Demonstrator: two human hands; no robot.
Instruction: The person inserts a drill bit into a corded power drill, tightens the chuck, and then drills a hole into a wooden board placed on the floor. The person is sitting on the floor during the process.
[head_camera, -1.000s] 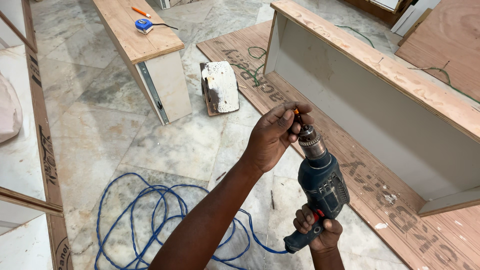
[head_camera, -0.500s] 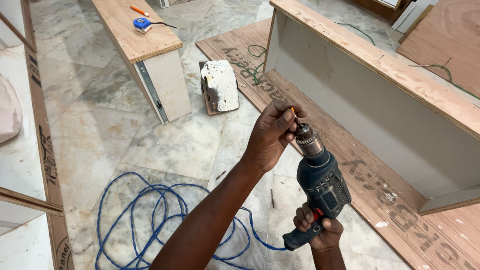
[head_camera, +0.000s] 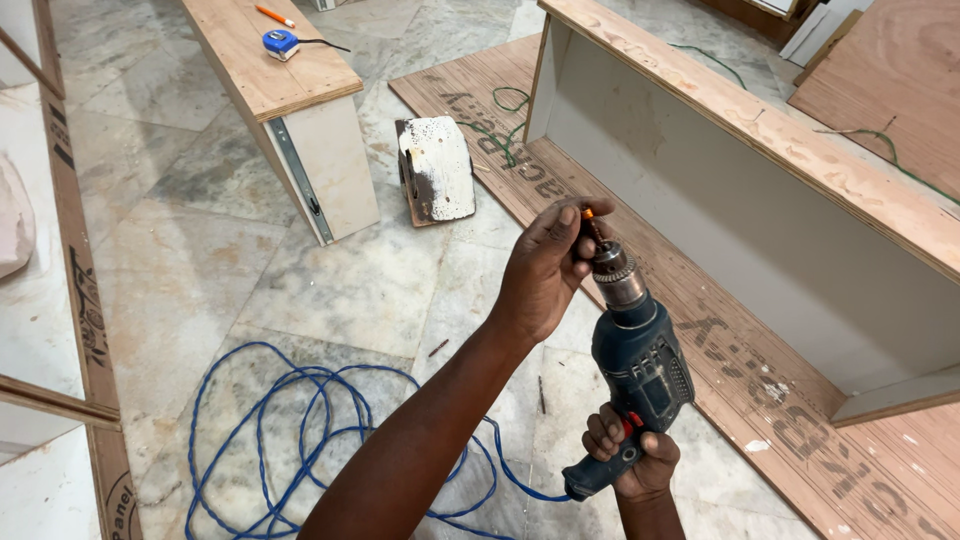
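My right hand (head_camera: 630, 462) grips the handle of a dark blue electric drill (head_camera: 638, 365), which points up and away from me. My left hand (head_camera: 545, 268) reaches across to the drill's tip. Its thumb and fingers pinch the drill bit (head_camera: 594, 228), which has a small orange end, just above the silver chuck (head_camera: 615, 275). Both hands hover over the marble floor (head_camera: 360, 290).
A blue cable (head_camera: 300, 430) lies coiled on the floor below my arm. A long plywood cabinet box (head_camera: 760, 170) lies on a plywood sheet (head_camera: 800, 430) at the right. Another wood unit (head_camera: 270, 70) carries a blue tape measure (head_camera: 281, 42) and an orange pencil (head_camera: 272, 14). A small white-painted block (head_camera: 437, 168) sits between them.
The drill and both hands have stayed nearly in place. My left fingers have shifted slightly around the bit at the chuck.
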